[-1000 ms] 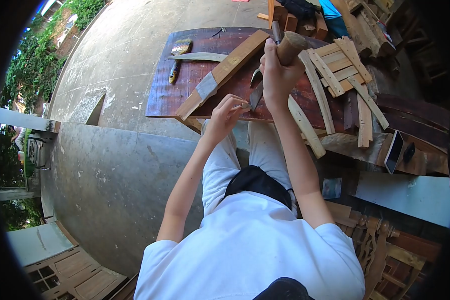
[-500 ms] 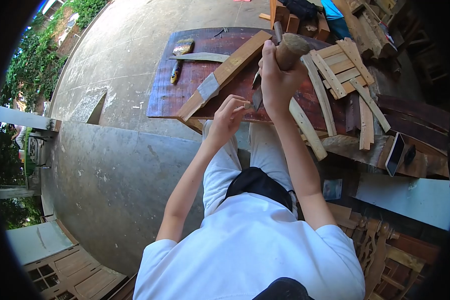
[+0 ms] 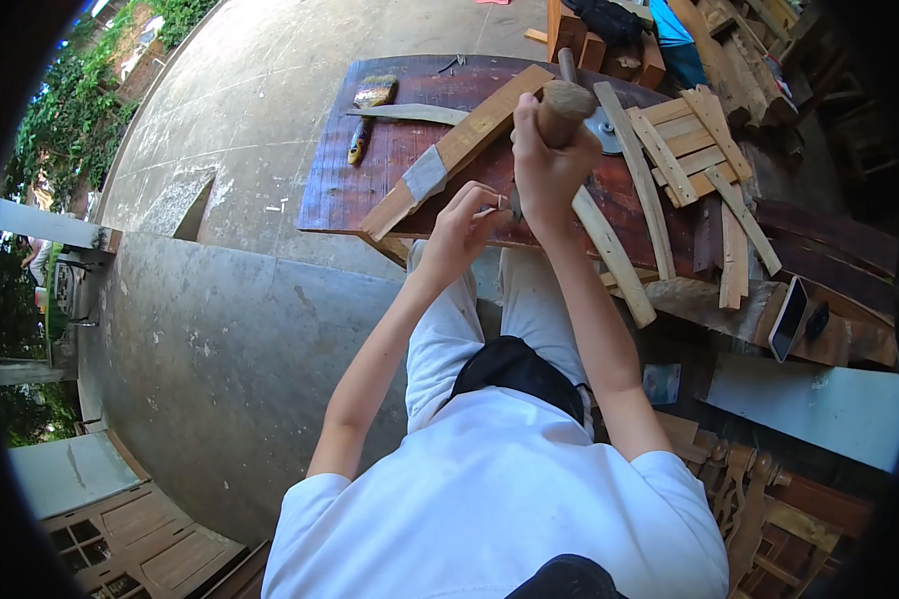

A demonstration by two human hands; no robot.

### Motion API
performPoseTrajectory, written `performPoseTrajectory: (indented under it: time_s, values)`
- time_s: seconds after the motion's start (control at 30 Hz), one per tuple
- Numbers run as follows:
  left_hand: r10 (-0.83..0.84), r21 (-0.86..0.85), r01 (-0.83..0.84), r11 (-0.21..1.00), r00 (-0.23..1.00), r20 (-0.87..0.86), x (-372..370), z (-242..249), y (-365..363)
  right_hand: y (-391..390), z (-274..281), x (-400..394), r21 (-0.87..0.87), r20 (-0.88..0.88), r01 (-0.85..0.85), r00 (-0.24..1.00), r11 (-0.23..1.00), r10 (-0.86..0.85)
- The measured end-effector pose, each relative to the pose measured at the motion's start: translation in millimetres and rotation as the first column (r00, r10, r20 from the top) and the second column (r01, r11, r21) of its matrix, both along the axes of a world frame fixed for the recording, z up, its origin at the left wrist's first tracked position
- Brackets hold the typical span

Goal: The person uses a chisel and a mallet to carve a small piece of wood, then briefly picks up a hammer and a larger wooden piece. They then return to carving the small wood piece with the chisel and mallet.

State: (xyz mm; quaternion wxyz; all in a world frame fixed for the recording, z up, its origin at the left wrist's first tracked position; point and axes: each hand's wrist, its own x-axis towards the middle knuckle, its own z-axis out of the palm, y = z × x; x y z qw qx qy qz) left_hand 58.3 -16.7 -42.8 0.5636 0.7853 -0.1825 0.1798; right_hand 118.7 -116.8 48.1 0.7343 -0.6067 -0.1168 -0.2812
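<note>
My right hand point(image 3: 551, 165) is wrapped round a tool with a thick round wooden handle point(image 3: 565, 108), held over the near part of the dark red wooden table point(image 3: 410, 75). A small dark blade end shows beside that hand, close to the fingertips of my left hand point(image 3: 465, 228). The left fingers are pinched on a small light piece point(image 3: 501, 203) at the table's near edge. Left of my hands, a long wooden bar point(image 3: 479, 130) with a grey wrap point(image 3: 426, 174) lies diagonally. A brush point(image 3: 375, 92) and a thin curved strip point(image 3: 415, 113) lie beyond it.
Curved wood strips point(image 3: 637, 180) and a slatted wooden piece point(image 3: 691, 135) lie on the right. Behind the right hand is a grey disc point(image 3: 603, 130). A phone point(image 3: 788, 317) leans at the right, near stacked timber point(image 3: 744, 80). Concrete floor point(image 3: 240, 329) extends left.
The right hand and its tool have shifted slightly, the handle moving down and left, and the grey disc now shows. The camera view has shifted a little.
</note>
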Motion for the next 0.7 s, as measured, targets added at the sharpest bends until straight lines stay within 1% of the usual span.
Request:
performPoseTrajectory:
  time_s: [0.07, 0.1, 0.17, 0.2, 0.23, 0.3, 0.33, 0.37, 0.4, 0.43, 0.47, 0.5, 0.53, 0.57, 0.6, 0.63, 0.67, 0.7]
  values:
    - [0.013, -0.030, -0.013, 0.999, 1.000, -0.022, 1.7, 4.4, -0.8, -1.8, 9.2, -3.7, 0.026, 0.004, 0.019, 1.000, 0.999, -0.019]
    - [0.018, -0.058, -0.021, 0.998, 0.999, -0.041, -0.2, 4.4, -1.7, -1.3, -1.0, -2.8, 0.024, -0.005, 0.018, 1.000, 1.000, -0.018]
    - [0.021, -0.053, -0.023, 0.998, 0.999, -0.025, 2.0, -7.6, -2.7, 0.9, -25.1, 9.4, -0.028, 0.002, 0.023, 1.000, 0.999, -0.023]
    - [0.021, -0.043, -0.021, 0.999, 1.000, -0.009, 5.2, -7.0, -2.0, -0.5, -25.2, 11.3, -0.035, -0.060, 0.034, 0.998, 0.999, -0.036]
    - [0.021, -0.043, -0.021, 0.999, 1.000, -0.011, 6.4, -8.3, -0.9, -2.4, -26.6, 13.3, -0.035, -0.061, 0.034, 0.997, 0.999, -0.036]
    - [0.050, -0.029, -0.052, 0.998, 0.997, -0.059, 9.1, -11.4, -0.1, -7.0, -27.3, 16.5, 0.020, -0.074, 0.025, 0.997, 0.999, -0.023]
    - [0.046, -0.029, -0.048, 0.998, 0.997, -0.063, 9.2, -12.5, 0.1, -9.5, -26.2, 16.7, 0.026, -0.050, 0.070, 0.996, 0.997, -0.069]
    - [0.093, -0.016, -0.094, 0.995, 0.993, -0.076, 10.1, -13.2, 0.3, -13.3, -24.7, 14.7, 0.023, -0.051, 0.072, 0.996, 0.997, -0.071]
    - [0.139, -0.001, -0.140, 0.990, 0.986, -0.088, 11.0, -13.7, 0.7, -17.4, -16.0, 7.5, 0.095, -0.103, 0.037, 0.994, 0.995, -0.027]
    - [0.135, 0.000, -0.135, 0.991, 0.987, -0.089, 11.7, -13.7, 1.2, -21.2, -9.5, 1.0, 0.170, -0.153, 0.008, 0.988, 0.985, 0.018]
    - [0.159, -0.020, -0.162, 0.987, 0.981, -0.110, 12.2, -13.9, 1.3, -25.4, -6.9, -2.9, 0.198, -0.141, -0.042, 0.988, 0.979, 0.071]
    - [0.181, -0.039, -0.187, 0.982, 0.975, -0.131, 12.9, -14.4, 1.6, -28.3, -10.1, -2.9, 0.200, -0.142, -0.035, 0.988, 0.979, 0.064]
    - [0.175, -0.037, -0.181, 0.983, 0.976, -0.131, 15.2, -20.5, 2.9, -30.8, -15.3, -2.5, 0.183, -0.093, -0.032, 0.994, 0.983, 0.050]
    - [0.183, -0.096, -0.199, 0.975, 0.970, -0.157, 18.8, -30.8, 4.7, -33.3, -18.0, -2.2, 0.166, -0.044, -0.028, 0.998, 0.986, 0.036]
    - [0.190, -0.155, -0.219, 0.963, 0.964, -0.185, 20.5, -30.6, 3.9, -36.6, -16.5, -4.5, 0.167, -0.044, -0.023, 0.999, 0.986, 0.031]
    - [0.186, -0.154, -0.215, 0.964, 0.965, -0.186, 19.8, -31.2, 2.7, -39.9, -13.6, -8.8, 0.216, -0.040, -0.094, 0.994, 0.972, 0.105]
    - [0.182, -0.213, -0.237, 0.948, 0.951, -0.249, 17.2, -32.4, 1.4, -42.6, -11.8, -11.4, 0.265, -0.033, -0.164, 0.983, 0.950, 0.179]
    - [0.175, -0.270, -0.264, 0.926, 0.934, -0.313, 14.8, -32.2, -0.1, -44.6, -11.7, -12.1, 0.266, -0.037, -0.159, 0.984, 0.951, 0.175]
